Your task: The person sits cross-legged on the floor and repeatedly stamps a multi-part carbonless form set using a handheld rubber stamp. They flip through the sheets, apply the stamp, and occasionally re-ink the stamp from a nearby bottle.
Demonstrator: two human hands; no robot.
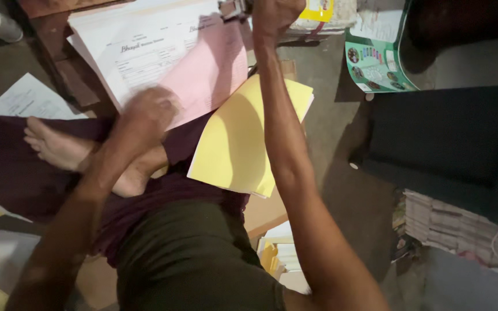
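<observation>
Pink paper (211,72) lies fanned between a white printed form (145,49) and a yellow sheet (237,144) on the person's lap. Left hand (148,109) presses flat on the white-and-pink edge — blurred, fingers unclear. Right hand (275,14) is closed over a metal stapler (234,8) at the stack's top edge.

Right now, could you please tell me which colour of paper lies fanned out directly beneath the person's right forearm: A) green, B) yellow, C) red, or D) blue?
B: the yellow sheets spread out under the right forearm, beside the pink sheet and the white printed form that the left hand presses on, while the right hand reaches to the top of the stack.
</observation>
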